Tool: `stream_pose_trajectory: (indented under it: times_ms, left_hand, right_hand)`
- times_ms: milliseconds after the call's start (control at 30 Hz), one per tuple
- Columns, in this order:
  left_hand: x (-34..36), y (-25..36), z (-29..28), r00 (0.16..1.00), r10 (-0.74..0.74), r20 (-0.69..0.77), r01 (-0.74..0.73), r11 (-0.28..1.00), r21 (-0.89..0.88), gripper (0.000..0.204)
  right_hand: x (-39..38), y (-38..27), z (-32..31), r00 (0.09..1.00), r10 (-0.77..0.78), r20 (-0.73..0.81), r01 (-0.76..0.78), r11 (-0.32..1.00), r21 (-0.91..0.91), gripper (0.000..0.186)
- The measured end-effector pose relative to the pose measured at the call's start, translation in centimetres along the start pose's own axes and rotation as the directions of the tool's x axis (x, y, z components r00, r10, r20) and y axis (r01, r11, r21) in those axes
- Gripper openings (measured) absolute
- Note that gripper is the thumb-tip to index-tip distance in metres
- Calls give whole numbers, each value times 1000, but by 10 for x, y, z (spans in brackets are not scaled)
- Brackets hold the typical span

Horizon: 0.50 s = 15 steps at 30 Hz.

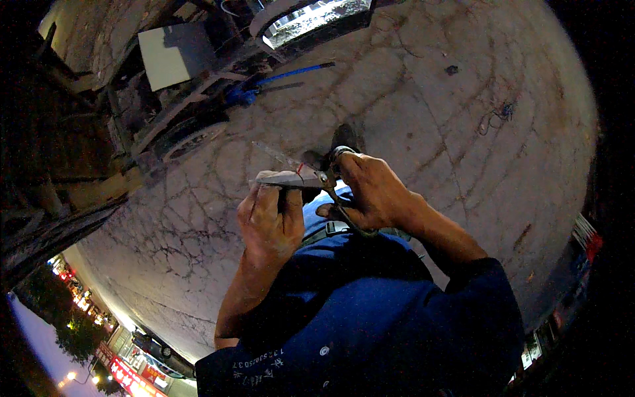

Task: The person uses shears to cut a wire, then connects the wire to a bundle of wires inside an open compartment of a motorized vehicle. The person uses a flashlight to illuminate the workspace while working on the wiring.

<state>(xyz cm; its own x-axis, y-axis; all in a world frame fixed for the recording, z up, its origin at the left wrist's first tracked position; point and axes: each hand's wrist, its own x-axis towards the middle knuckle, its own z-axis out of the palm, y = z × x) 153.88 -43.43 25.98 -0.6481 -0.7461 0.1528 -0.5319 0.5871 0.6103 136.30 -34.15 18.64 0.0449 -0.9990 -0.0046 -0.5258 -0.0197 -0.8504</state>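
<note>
In front of my body, my right hand (377, 192) grips a pair of scissors (323, 178) by the handles, fingers wrapped through the loops. The handles are spread and the two blades stand apart, pointing left. My left hand (268, 221) is closed at the lower blade, its fingertips bent up against or just behind it. Whatever those fingers pinch is too small or hidden to make out. A thin red strand (300, 171) shows between the blades near the pivot.
Cracked pavement (423, 132) surrounds my shoes (344, 135). At upper left stands a dark metal frame with a wheel (195, 139), a pale square panel (175, 56) and a blue rod (294, 73). A lit box (317, 23) is beyond. Tangled wire (496, 119) lies at right.
</note>
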Motion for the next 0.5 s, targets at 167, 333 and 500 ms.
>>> stream_pose_trajectory:
  times_ms: [167,333,500]
  left_hand:
    - [2,5,3,1000,-16,8,16,1000,13,10]
    - [0,5,7,996,-91,7,91,995,-29,9]
    - [-4,6,13,980,-199,1,197,967,-163,7]
  right_hand:
    - [-3,8,-3,998,30,56,-28,999,-42,69]
    - [-4,11,-2,998,37,50,-33,997,-64,71]
    - [1,7,-9,998,24,51,-20,996,-85,69]
